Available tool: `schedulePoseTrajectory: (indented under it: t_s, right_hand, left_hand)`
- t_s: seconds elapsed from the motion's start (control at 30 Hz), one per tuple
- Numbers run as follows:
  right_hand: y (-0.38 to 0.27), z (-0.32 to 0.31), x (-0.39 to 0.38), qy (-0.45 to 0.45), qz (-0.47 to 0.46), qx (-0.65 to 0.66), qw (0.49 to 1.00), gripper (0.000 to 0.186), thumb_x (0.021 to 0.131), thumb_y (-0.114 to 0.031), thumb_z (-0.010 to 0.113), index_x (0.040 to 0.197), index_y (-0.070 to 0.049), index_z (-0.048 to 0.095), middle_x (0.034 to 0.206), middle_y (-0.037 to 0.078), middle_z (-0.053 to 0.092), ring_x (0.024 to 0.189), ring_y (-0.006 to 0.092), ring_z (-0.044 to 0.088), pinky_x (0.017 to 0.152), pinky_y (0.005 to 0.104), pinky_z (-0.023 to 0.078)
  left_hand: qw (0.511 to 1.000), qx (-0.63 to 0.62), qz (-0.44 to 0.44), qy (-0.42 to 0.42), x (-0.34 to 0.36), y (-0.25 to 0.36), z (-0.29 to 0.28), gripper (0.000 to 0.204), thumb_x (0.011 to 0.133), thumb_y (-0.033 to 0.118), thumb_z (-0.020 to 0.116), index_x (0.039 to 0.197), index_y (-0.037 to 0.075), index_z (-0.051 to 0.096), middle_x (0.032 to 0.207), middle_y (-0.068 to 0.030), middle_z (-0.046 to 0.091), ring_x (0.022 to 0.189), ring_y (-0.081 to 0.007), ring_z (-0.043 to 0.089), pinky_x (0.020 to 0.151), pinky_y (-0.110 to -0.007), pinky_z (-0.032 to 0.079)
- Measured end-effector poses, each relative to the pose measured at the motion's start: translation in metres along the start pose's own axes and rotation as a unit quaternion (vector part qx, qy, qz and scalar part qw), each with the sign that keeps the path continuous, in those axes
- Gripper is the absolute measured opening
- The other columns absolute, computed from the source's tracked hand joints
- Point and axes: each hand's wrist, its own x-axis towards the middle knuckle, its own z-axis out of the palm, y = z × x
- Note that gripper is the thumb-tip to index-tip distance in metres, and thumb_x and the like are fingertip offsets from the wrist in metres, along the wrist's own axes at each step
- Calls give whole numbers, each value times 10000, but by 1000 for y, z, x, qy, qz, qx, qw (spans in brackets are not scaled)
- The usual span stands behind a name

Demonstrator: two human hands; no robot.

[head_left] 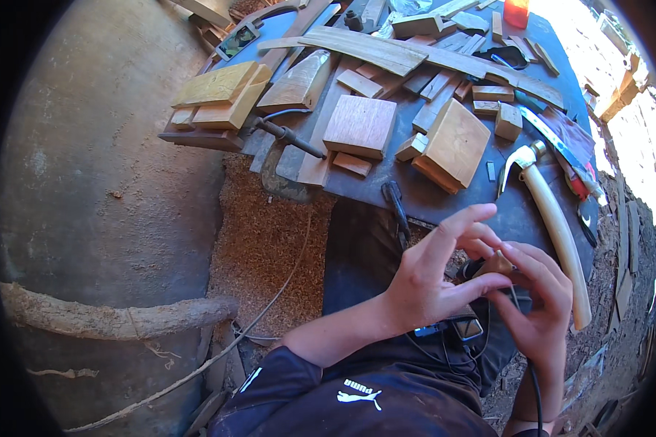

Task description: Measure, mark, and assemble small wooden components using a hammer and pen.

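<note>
My left hand [434,273] and my right hand [543,288] meet low at the right, above my lap. Between their fingertips they grip a small brown wooden piece [497,264] with a pointed top; its lower part is hidden by the fingers. The left thumb presses along its near side while the left index finger points up and away. A thin dark cord [536,397] runs along the right wrist and up past the fingers. Just beyond the right hand, a claw hammer [550,211] with a pale wooden handle lies on the table's right side, its handle overhanging the edge.
The blue-grey table [452,204] carries wooden blocks [361,125], long thin boards [364,49] and several offcuts. A metal C-clamp [288,156] grips its left front edge. A dark clamp-like tool [396,207] sits at the near edge. Sawdust [259,247] covers the ground at left, beside a log [116,313].
</note>
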Motion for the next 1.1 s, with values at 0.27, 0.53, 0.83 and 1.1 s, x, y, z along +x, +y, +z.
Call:
schedulePoseTrajectory:
  t_s: [0.27, 0.53, 0.83, 1.1]
  right_hand:
    - [39, -5, -10, 85, 73, 266, 957, 387, 865, 78, 768, 1239, 58, 668, 1242, 142, 612, 1104, 219, 678, 938, 338, 597]
    - [39, -5, -12, 158, 142, 340, 916, 624, 900, -149, 828, 1414, 32, 522, 1166, 117, 673, 946, 264, 740, 853, 389, 610]
    - [53, -6, -22, 169, 171, 330, 913, 563, 922, -153, 794, 1397, 13, 542, 1153, 126, 684, 929, 223, 723, 792, 342, 594]
    - [61, -3, -27, 166, 182, 322, 914, 506, 929, -155, 786, 1351, 12, 563, 1137, 130, 679, 924, 217, 721, 781, 326, 593]
  left_hand:
    - [984, 168, 57, 21, 17, -6, -12, 717, 779, 202, 946, 1356, -3, 574, 1164, -144, 693, 993, -242, 721, 870, -346, 595]
    - [862, 502, -69, 21, 39, -30, -23, 1016, 722, 453, 934, 1536, 107, 432, 1513, -204, 387, 1351, -419, 429, 1140, -530, 380]
    - [868, 482, -104, 56, 55, -38, -22, 934, 703, 392, 940, 1471, 60, 525, 1325, -201, 479, 1264, -371, 502, 1093, -513, 434]
    - [879, 449, -147, 67, 67, -21, -43, 855, 684, 404, 933, 1379, 11, 626, 1181, -199, 578, 1100, -366, 638, 966, -418, 542]
